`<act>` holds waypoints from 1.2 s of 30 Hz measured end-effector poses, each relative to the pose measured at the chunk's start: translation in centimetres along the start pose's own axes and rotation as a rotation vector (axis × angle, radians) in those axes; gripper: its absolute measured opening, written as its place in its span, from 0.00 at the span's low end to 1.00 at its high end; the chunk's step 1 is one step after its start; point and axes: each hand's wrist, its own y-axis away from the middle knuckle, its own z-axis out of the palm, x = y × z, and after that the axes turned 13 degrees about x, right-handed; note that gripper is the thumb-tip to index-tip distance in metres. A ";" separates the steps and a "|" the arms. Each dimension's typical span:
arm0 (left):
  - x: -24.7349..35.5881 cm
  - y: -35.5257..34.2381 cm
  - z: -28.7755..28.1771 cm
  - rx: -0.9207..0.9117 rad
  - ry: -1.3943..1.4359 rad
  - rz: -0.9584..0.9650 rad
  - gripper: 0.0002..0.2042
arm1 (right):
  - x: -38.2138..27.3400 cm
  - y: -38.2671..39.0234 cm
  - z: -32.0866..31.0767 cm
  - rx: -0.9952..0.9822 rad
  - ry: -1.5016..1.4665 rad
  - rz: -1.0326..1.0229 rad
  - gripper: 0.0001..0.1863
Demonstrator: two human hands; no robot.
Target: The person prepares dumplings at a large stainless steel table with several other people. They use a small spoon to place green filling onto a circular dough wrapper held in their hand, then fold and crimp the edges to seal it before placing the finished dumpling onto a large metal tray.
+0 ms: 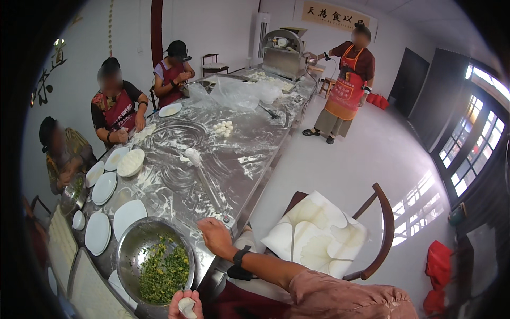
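Over on the left, a co-worker in a patterned top (79, 149) sits by the long steel table (241, 183), whose top is streaked with white powder. White plates (98, 234) line that side, next to a big steel bowl (131, 249) of chopped green filling (166, 268). Just beside its near rim, the wearer's left hand (174, 307) cups a white dough piece (187, 308), fingers curled about it. Further right, the right hand (217, 236) hovers by the table edge, fingers bent; from here I can't tell whether it grips anything. Beyond stands a chair with a leaf-patterned cushion (319, 228).
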 end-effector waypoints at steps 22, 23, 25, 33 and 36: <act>-0.1 -0.2 -0.3 0.003 0.048 -0.003 0.31 | 0.5 0.1 0.4 0.021 -0.034 -0.012 0.14; -0.1 -0.2 -0.3 0.008 0.041 -0.005 0.31 | 0.5 0.1 0.4 0.029 -0.033 -0.024 0.14; 0.0 -0.2 -0.3 0.014 0.033 -0.005 0.31 | 0.5 0.1 0.4 0.034 -0.035 -0.034 0.15; -0.1 -0.1 -0.1 -0.019 0.032 -0.015 0.31 | 0.6 0.4 0.7 0.056 -0.057 -0.031 0.15; -0.1 0.0 -0.1 -0.021 0.035 -0.006 0.31 | 0.5 0.3 0.6 0.075 -0.054 -0.045 0.15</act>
